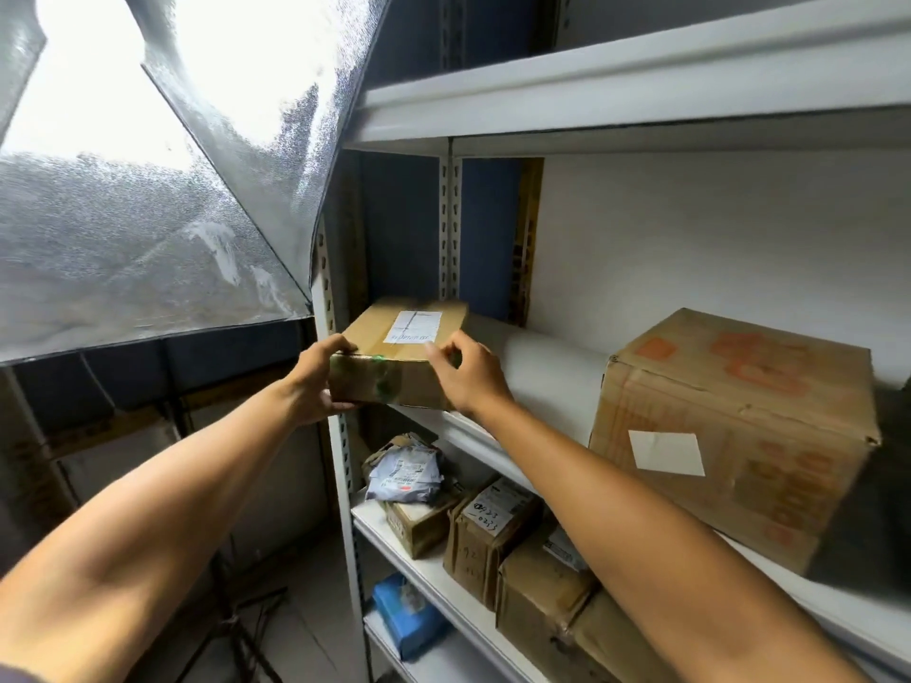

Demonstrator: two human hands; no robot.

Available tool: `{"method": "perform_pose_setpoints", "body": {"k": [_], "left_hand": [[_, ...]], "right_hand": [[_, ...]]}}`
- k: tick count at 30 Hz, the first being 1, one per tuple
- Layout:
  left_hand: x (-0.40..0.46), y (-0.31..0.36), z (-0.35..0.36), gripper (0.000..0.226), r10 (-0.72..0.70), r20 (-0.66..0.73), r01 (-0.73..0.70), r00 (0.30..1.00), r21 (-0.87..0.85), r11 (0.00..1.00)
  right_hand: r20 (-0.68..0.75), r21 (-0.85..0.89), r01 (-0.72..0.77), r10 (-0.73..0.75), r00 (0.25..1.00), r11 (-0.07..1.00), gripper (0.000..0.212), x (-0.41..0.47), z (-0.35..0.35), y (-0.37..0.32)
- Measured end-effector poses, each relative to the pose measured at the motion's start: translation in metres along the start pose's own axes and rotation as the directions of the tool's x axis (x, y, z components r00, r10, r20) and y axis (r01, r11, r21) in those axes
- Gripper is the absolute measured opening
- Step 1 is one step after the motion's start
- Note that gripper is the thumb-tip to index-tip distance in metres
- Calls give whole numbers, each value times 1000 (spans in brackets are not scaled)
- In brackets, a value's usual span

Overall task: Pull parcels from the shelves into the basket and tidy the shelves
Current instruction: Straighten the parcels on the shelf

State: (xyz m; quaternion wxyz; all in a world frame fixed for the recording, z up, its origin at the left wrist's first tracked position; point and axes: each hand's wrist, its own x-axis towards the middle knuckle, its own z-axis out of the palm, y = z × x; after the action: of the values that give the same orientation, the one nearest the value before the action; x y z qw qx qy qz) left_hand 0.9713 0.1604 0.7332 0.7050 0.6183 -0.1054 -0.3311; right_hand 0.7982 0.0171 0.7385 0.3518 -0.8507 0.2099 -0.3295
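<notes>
head view: both hands' fingers (pixel 340 343) around labelled parcel (pixel 394 367), label print unreadable

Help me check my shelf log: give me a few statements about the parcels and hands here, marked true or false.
1. Both hands grip the small brown cardboard box with a white label. True: left hand, right hand.
2. That box sits on the lowest shelf. False: it is at the left end of the white metal shelf that also carries the large brown cardboard box.
3. The large box bears a white sticker. True.
4. The blue packet lies on the top shelf. False: it lies on a low shelf.
</notes>
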Motion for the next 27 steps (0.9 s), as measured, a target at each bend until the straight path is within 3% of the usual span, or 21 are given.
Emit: {"method": "perform_pose_setpoints", "body": {"k": [4,7,12,17,21,25,27], "left_hand": [[-34,-17,-9,35,-17,115,24,993,-57,998],[-60,-31,-19,38,-7,162,19,987,-68,998],[-110,-54,-36,78,149,193,-138,970,-68,988],[-158,-86,-46,83,179,166,-156,970,-143,977],[-198,-117,-53,101,163,52,-151,985,-173,973],[-238,-137,-69,88,120,18,-115,993,-162,980],[-256,-143,-80,82,82,-68,-89,994,-118,989]], "right_hand": [[-29,230,-147,158,987,962,10,-3,-4,0],[74,390,-287,281,957,875,24,-10,-9,0],[240,368,-306,229,943,878,16,-34,-7,-12],[365,474,-312,138,921,823,52,-79,-3,-14],[437,542,-422,185,880,727,54,-110,-3,-13],[547,498,-457,142,825,737,56,-135,2,-15],[595,455,-479,145,791,750,63,-149,8,-17]]}}
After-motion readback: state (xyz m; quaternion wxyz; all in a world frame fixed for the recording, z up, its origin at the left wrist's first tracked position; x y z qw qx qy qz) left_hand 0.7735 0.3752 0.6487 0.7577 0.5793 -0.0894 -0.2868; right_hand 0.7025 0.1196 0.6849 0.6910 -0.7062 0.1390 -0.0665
